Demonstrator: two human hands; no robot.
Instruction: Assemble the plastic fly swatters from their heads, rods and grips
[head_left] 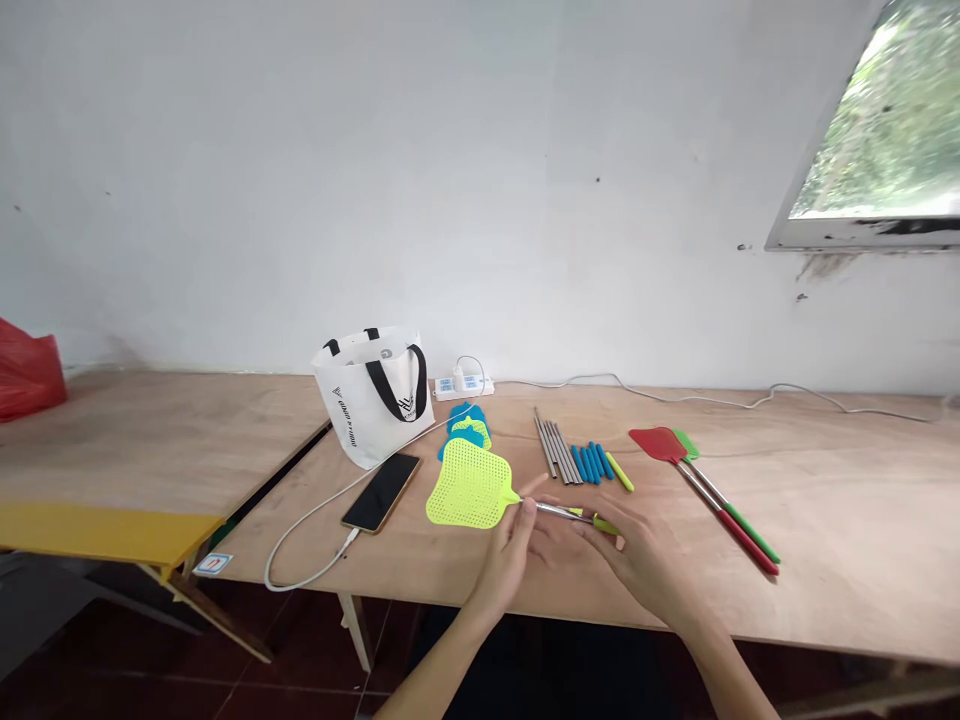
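A yellow-green fly swatter [469, 485] is held level above the table's front part. My left hand [510, 555] pinches its metal rod close to the perforated head. My right hand [634, 555] is closed around the yellow-green handle grip [604, 524] at the rod's other end; the fingers partly cover it. Behind the head lies a stack of blue and yellow swatter heads [468, 412]. Beyond my hands are several grey metal tubes [559, 452], several blue handle grips [591, 463] and one loose yellow grip [619, 472].
A red swatter [660, 443] and a green swatter [754, 536] lie crossed on the right. To the left are a phone [381, 492] with a white charging cable [304, 517] and a white bag [367, 400]. A power strip [465, 387] sits by the wall.
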